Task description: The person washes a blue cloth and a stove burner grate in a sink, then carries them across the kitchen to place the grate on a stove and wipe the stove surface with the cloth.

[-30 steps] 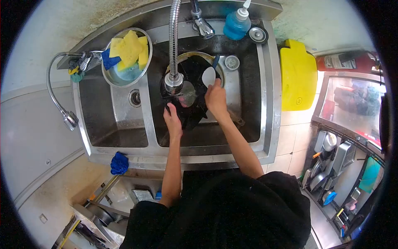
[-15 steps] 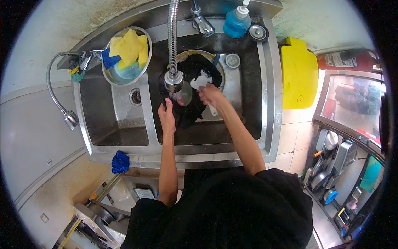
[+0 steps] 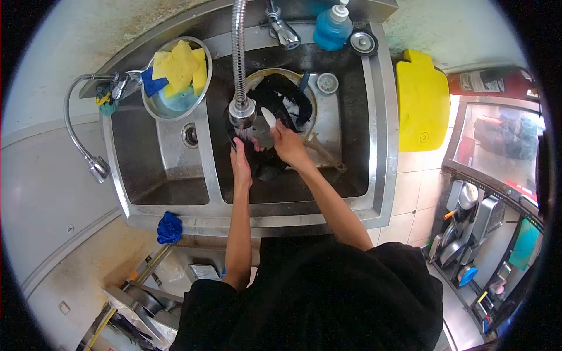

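Under the running faucet head point(image 3: 242, 112), my left hand point(image 3: 241, 164) is closed on the edge of a black, wet item point(image 3: 266, 161) whose kind I cannot make out. My right hand point(image 3: 288, 144) grips a white paddle-shaped utensil point(image 3: 268, 117), seen nearly edge-on over the black item. Behind the hands, a round pan with a golden rim point(image 3: 313, 105) sits in the right basin with black pieces point(image 3: 281, 90) and a blue handle point(image 3: 304, 82) in it. A long light handle point(image 3: 325, 153) lies right of my right hand.
A metal bowl point(image 3: 206, 88) with yellow sponges point(image 3: 181, 64) and bluish liquid straddles the left basin point(image 3: 175, 158). Blue soap bottle point(image 3: 332, 32) and round drain strainer point(image 3: 363, 42) stand at the back. A small round lid point(image 3: 327, 83) lies in the right basin.
The white utensil has turned from flat to edge-on and moved left and slightly down with my right hand. A long light handle now shows beside it. My left hand has shifted slightly right.
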Demonstrator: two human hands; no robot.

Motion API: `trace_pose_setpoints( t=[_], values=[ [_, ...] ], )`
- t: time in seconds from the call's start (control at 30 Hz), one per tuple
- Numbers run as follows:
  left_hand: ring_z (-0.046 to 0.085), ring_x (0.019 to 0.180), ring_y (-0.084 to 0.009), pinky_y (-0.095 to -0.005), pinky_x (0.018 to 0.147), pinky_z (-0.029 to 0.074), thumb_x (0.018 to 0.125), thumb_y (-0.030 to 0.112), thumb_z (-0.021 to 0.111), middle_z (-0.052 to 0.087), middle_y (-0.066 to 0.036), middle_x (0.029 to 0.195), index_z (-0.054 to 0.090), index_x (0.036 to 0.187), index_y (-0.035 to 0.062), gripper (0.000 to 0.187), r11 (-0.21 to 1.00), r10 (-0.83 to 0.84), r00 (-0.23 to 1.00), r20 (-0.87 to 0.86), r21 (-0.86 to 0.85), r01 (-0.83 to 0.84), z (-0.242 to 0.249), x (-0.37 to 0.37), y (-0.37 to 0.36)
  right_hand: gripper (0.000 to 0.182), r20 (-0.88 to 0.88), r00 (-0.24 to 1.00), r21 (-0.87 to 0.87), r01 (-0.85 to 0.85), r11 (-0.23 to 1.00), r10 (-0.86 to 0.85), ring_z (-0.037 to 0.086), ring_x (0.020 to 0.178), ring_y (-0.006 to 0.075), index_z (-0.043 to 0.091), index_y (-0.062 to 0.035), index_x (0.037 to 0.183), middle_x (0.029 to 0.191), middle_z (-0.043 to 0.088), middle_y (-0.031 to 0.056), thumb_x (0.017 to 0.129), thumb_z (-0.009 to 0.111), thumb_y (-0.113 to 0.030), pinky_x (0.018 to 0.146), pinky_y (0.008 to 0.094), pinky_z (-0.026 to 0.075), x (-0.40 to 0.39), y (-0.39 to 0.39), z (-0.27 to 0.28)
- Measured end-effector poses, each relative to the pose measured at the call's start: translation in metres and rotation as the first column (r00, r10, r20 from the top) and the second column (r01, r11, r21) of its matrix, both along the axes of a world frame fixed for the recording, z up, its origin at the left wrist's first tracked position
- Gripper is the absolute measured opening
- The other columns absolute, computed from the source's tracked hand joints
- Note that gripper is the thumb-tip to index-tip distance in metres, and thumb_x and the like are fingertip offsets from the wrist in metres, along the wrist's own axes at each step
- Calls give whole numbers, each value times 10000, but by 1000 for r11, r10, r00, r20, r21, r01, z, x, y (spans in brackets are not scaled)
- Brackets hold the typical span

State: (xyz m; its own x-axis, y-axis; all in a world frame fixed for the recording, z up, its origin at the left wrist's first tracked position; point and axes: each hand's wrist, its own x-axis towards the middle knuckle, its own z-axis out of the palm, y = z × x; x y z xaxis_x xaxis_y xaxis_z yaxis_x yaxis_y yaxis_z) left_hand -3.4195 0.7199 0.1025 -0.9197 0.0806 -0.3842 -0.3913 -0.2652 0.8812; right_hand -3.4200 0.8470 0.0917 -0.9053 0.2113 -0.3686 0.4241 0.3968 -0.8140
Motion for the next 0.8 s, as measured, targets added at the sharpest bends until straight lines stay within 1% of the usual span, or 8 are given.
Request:
trace_pose_setpoints(
  t=[0.17,0.23,0.43,0.5,0.63,0.7,0.73,0.8],
  values=[
    [477,702,-145,-274,687,367,873,412,370,510,-42,736,505,825,21,416,985,88,994,-66,-144,-97,2,2,6,342,31,998,57,48,997,-49,519,819,415,485,-11,1098,855,535,274,838,432,-227,695,436,423,-15,-11,-10],
    [455,726,-122,-254,670,368,882,353,393,497,-27,767,502,816,34,343,969,-70,987,-144,-244,33,-10,2,-5,337,-5,998,107,66,992,-66,525,798,418,488,-10,1096,835,541,268,830,443,-213,685,442,425,-11,-15,-14],
    [466,705,-117,-243,659,367,877,338,412,512,-36,762,517,831,16,341,997,-42,996,-80,-64,36,-8,9,-8,335,-138,989,77,67,995,-56,547,622,420,498,-17,1080,665,553,250,829,450,-234,569,428,436,-4,-13,-24],
    [469,689,-119,-246,654,370,876,338,413,514,-36,749,516,830,12,345,995,-54,997,-59,-85,49,-8,4,-14,319,416,901,-562,363,743,-125,525,473,196,528,-21,1060,563,542,85,837,490,-247,409,301,389,-12,-2,-20],
    [481,660,-125,-254,634,384,879,333,406,515,-39,710,510,809,3,353,989,-65,995,-81,-135,54,-1,-2,-23,325,566,821,-678,519,520,-82,408,430,70,553,-43,1051,498,434,-23,844,492,-287,358,223,306,-11,13,-24],
    [494,652,-131,-256,629,391,885,328,392,523,-46,701,514,804,-2,361,998,-68,997,-43,-8,68,2,-2,-24,303,120,991,-244,-33,969,64,548,632,372,564,-38,964,692,558,222,810,498,-290,555,361,446,-7,11,-27],
    [499,649,-135,-259,628,392,888,332,380,526,-52,697,515,801,-3,371,997,-77,997,-30,-29,76,0,-4,-25,303,124,990,-248,-28,968,61,548,632,372,564,-38,964,692,558,222,810,498,-290,555,361,446,-5,9,-23],
    [509,637,-147,-267,629,393,888,346,370,532,-62,691,518,799,-1,388,994,-101,995,-19,-41,100,-1,-7,-22,227,-177,956,30,-232,972,234,558,670,356,573,-104,956,725,576,189,806,486,-250,596,389,452,-3,8,-7]
  ],
)
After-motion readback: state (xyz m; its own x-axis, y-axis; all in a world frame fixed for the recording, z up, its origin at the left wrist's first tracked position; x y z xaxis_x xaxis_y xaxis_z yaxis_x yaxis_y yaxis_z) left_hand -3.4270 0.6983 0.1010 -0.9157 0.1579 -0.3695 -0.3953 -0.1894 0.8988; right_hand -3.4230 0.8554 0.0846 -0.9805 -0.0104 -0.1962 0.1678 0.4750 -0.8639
